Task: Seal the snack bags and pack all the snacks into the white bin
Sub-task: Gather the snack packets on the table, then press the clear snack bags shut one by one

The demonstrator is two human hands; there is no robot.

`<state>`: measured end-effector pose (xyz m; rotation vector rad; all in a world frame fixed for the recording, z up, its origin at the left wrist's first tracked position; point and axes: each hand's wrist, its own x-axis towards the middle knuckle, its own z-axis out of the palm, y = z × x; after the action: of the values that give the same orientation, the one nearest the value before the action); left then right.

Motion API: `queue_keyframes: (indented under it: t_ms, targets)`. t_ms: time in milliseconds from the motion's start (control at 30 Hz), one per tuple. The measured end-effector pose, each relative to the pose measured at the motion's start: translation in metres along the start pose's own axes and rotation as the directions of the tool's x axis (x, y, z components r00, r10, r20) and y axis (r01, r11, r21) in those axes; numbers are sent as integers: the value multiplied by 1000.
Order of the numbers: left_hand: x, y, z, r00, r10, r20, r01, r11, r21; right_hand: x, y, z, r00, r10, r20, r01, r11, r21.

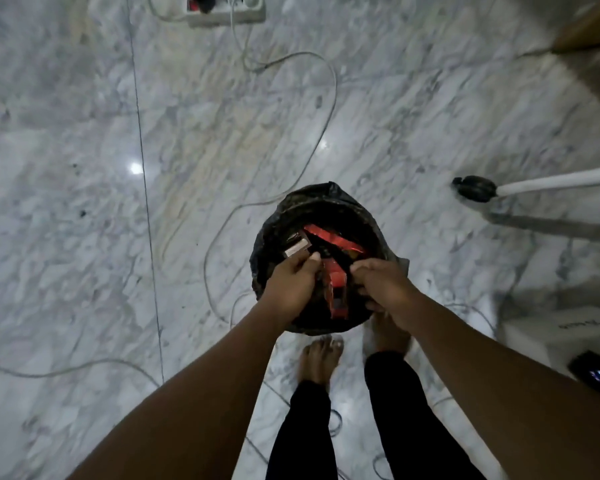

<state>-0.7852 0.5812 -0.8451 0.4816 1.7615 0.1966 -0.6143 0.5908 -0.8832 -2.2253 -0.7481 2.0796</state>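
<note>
On the marble floor, right in front of the person's bare feet, we find a round bin lined with a black bin liner. Red wrappers and a small pale packet lie inside it. Both hands are down at its near rim. The left hand has its fingers curled in at the liner's left side, just beside the pale packet. The right hand pinches a dark fold of the film between thumb and fingers. We read both as gripping the liner, though the left hand's fingertips are hidden, so we cannot rule out that it holds the packet instead.

We judge the work in hand to be gathering the liner's mouth so that it can be closed or lifted out. The film is thin, soft and slippery, and it will stretch or tear if it is pulled at one point. The load looks light (wrappers mostly). The best hold is therefore a bunched handful of the rim on two opposite sides, drawn towards the middle, rather than a fingertip pinch. The wrappers are stiff-cornered and may poke through the film.

A white cable loops across the floor just beyond the bin and runs up to a power strip at the floor's far edge. A stand leg with a black foot rests towards the floor's right side, well apart from the bin.
</note>
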Motion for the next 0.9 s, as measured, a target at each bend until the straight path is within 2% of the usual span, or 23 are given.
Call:
queue_keyframes:
  t_ms: [200, 367, 500, 633, 733, 900]
  targets:
    - [-68, 56, -21, 986, 111, 123, -137, 964, 228, -90, -32, -29, 994, -94, -59, 94, 996, 3]
    - [-177, 132, -35, 948, 260, 184, -312, 876, 368, -226, -86, -69, 976, -188, -115, 187, 982, -18]
    - [-287, 201, -35, 884, 359, 300, -462, 774, 433, -356, -121, -106, 937, -279, -209, 291, 956, 29]
    - [-396, 265, -14, 747, 487, 453, -664, 578, 474, -479, -128, -155, 864, -378, -333, 412, 910, 34]
    - [-468, 304, 23, 626, 556, 546, -778, 412, 474, -557, -113, -201, 778, -435, -454, 491, 871, 5]
    - [-579, 335, 113, 431, 568, 702, -898, 195, 394, -664, -47, -280, 630, -414, -657, 546, 837, -3]
